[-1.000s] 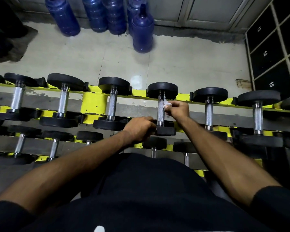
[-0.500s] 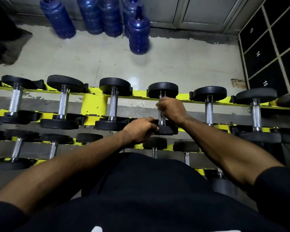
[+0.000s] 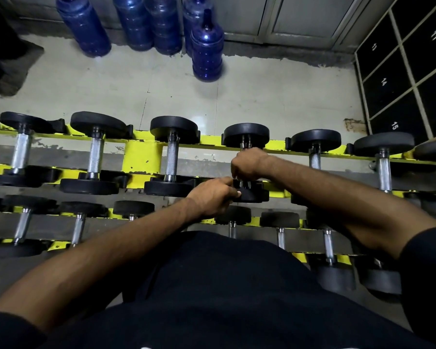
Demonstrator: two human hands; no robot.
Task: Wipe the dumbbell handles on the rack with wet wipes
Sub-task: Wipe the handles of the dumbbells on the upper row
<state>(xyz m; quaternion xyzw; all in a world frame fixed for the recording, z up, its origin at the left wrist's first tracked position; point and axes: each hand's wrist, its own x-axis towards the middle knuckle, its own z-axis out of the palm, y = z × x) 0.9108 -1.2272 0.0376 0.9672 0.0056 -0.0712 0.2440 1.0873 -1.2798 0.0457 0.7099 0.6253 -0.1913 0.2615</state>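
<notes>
head view. left grip [image 3: 212,195] curled on dumbbell [image 3: 246,134] near plate, steadying. right grip [image 3: 247,163] wrapped round handle [image 3: 245,145]; wipe hidden inside, if there. dumbbell fourth in view from left, rack [image 3: 141,157] top tier. risk: hard twisting may roll it from its cradle; wipe may bunch, missing knurling. lockers [image 3: 388,84] far right: 11, 13, 14, 15.

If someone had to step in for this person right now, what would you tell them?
Right hand: wrapped round the handle of the fourth visible dumbbell from the left, top row of the rack; wipe not visible, perhaps inside the fist.
Left hand: grips that dumbbell's near head, steadying it.
Done: cannot tell which handles are wiped.
Left: finish this handle, then the other handles.
</notes>
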